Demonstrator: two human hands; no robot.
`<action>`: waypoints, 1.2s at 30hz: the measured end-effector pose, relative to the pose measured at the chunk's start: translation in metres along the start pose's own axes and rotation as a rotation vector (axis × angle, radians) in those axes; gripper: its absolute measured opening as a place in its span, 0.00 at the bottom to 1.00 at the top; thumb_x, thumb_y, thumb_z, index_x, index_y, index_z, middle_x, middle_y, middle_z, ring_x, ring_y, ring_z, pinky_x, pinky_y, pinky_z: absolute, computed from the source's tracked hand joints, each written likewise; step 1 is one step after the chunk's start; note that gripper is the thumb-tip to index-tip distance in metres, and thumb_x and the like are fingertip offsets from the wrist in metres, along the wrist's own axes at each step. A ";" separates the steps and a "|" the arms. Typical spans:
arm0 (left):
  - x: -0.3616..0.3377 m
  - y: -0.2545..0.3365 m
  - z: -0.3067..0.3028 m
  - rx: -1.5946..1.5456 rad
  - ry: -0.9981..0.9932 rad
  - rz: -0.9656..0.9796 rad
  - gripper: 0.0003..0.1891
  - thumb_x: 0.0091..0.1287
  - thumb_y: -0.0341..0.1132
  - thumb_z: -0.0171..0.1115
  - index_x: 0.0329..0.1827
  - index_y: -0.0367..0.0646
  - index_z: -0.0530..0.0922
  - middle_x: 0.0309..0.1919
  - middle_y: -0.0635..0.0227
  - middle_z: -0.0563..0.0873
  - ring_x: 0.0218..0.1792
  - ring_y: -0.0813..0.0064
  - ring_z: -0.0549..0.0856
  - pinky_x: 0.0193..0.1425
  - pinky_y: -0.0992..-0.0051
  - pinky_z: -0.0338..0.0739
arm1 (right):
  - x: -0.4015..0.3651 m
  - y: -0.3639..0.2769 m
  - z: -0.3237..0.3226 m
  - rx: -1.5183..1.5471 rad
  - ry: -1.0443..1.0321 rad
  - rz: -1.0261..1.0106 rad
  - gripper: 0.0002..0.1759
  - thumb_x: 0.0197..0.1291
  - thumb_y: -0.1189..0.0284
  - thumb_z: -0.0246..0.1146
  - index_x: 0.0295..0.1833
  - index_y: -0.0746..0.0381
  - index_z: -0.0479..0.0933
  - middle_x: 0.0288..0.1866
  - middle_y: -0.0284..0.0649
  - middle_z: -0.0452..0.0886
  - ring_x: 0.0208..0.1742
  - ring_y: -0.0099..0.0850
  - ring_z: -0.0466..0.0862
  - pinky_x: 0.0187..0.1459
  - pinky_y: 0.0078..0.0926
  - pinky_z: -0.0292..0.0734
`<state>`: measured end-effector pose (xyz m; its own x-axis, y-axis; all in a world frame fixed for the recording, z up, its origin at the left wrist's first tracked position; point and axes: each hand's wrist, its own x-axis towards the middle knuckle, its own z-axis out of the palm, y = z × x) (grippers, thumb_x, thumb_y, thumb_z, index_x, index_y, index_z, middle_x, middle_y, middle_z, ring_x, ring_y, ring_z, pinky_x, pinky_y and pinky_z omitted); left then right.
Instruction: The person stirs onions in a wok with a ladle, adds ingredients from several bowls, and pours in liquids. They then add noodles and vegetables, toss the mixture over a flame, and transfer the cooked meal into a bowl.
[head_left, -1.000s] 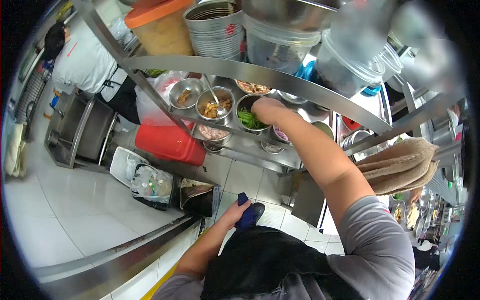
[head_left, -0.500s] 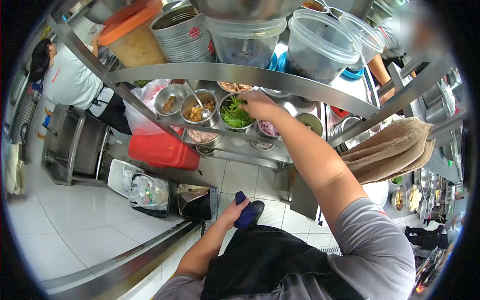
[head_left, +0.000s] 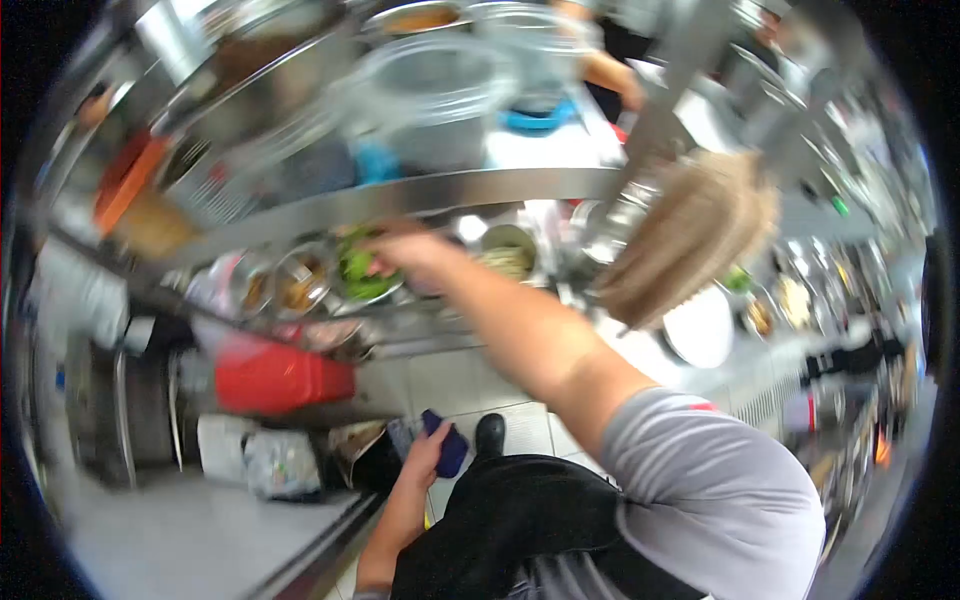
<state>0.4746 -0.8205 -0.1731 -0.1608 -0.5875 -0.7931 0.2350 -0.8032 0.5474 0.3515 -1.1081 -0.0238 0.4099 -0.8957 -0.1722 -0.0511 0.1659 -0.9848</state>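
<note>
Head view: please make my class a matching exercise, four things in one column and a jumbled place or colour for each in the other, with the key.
Things:
1. dark blue cloth
2. green leaves
3. hanging towel
4. lidded-looking plastic container

Places or colours:
A. red
B. in the left hand
C. brown
D. by the right hand

Pairs: 1-B, 2-D, 3-C, 4-A

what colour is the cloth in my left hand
The cloth is dark purplish blue, best seen in the head view.
</note>
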 end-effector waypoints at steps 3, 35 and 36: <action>0.002 -0.002 0.005 0.061 -0.062 0.038 0.18 0.66 0.44 0.63 0.51 0.42 0.75 0.36 0.71 0.82 0.35 0.75 0.83 0.39 0.73 0.78 | -0.052 -0.018 -0.003 0.105 -0.004 0.086 0.21 0.61 0.66 0.64 0.55 0.67 0.74 0.28 0.39 0.81 0.19 0.25 0.78 0.20 0.21 0.72; -0.013 -0.297 0.328 2.116 -1.174 0.229 0.31 0.68 0.55 0.55 0.57 0.31 0.72 0.43 0.58 0.83 0.42 0.67 0.82 0.47 0.67 0.76 | -1.017 0.106 0.274 0.470 2.250 0.047 0.21 0.61 0.69 0.64 0.58 0.65 0.73 0.28 0.31 0.79 0.20 0.18 0.76 0.21 0.16 0.69; -0.112 -0.305 0.351 2.094 -1.140 0.257 0.29 0.69 0.53 0.54 0.57 0.31 0.72 0.42 0.59 0.83 0.41 0.68 0.82 0.47 0.67 0.76 | -1.040 0.089 0.290 0.399 2.380 0.071 0.18 0.61 0.70 0.64 0.54 0.65 0.74 0.27 0.30 0.78 0.19 0.17 0.74 0.21 0.15 0.68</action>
<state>0.0842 -0.5448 -0.1576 -0.7110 0.1276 -0.6915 -0.4350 0.6928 0.5751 0.1845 -0.0424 0.0735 -0.8913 0.4101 -0.1936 0.2062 -0.0137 -0.9784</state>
